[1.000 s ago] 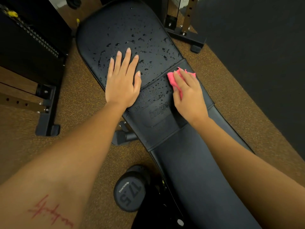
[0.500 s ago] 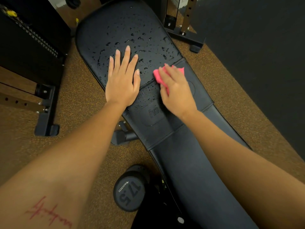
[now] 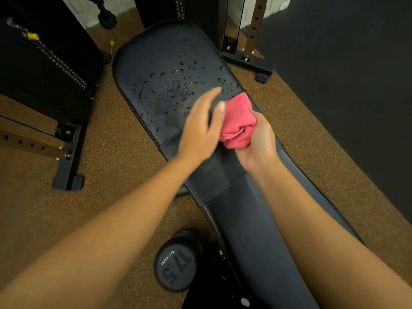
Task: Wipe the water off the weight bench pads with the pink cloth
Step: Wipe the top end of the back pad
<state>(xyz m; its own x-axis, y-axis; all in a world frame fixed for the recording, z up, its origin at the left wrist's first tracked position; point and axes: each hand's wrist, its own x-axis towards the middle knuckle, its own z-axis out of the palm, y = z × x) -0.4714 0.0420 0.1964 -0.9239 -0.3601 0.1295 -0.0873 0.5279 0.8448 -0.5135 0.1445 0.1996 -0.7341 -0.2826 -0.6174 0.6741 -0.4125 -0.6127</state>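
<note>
The black weight bench runs from the lower right up to the middle. Its far pad (image 3: 156,63) is dotted with water drops and shows a damp handprint. The near pad (image 3: 256,237) looks dry. My right hand (image 3: 256,141) is raised above the joint between the pads and grips the bunched pink cloth (image 3: 238,121). My left hand (image 3: 200,128), blurred, is lifted off the pad, with its thumb and fingers touching the cloth's left side.
A black dumbbell marked 17.5 (image 3: 176,264) lies on the brown speckled floor left of the bench. Rack feet stand at the left (image 3: 66,166) and the back right (image 3: 247,61). A dark wall (image 3: 345,74) runs along the right.
My left hand has lifted off the wet far pad, leaving a handprint, and moved right to the cloth. My right hand has raised the cloth off the bench and bunched it.
</note>
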